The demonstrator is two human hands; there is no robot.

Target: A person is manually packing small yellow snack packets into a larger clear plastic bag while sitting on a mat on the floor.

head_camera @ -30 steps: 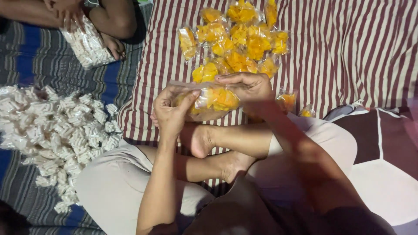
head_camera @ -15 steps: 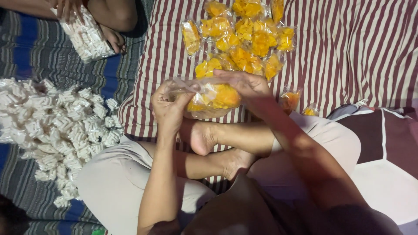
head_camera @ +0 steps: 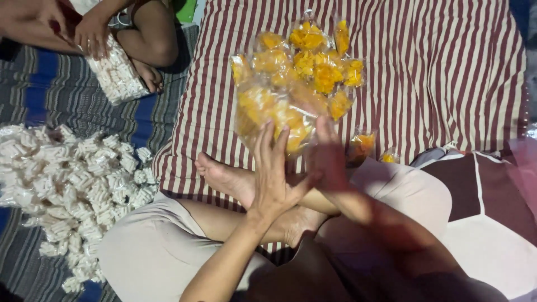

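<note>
Half a second before, both hands had pinched the clear bag of orange snacks (head_camera: 274, 114) close above the person's feet — now it lay further out on the striped cushion (head_camera: 447, 72), touching the pile of small orange packets (head_camera: 313, 56). The left hand (head_camera: 274, 173) was flat, fingers spread against its near edge; the right hand (head_camera: 330, 159) was blurred, its fingers unreadable. The bag looked plump and crinkled.

Orange snack bags (head_camera: 302, 67) lie on maroon-and-white striped cloth (head_camera: 436, 72); white packets (head_camera: 72, 184) on blue-grey stripes.

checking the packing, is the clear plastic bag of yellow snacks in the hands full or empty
Full: the clear plastic bag bulges with yellow pieces, both hands, left hand and right hand, at its lower edge.
</note>
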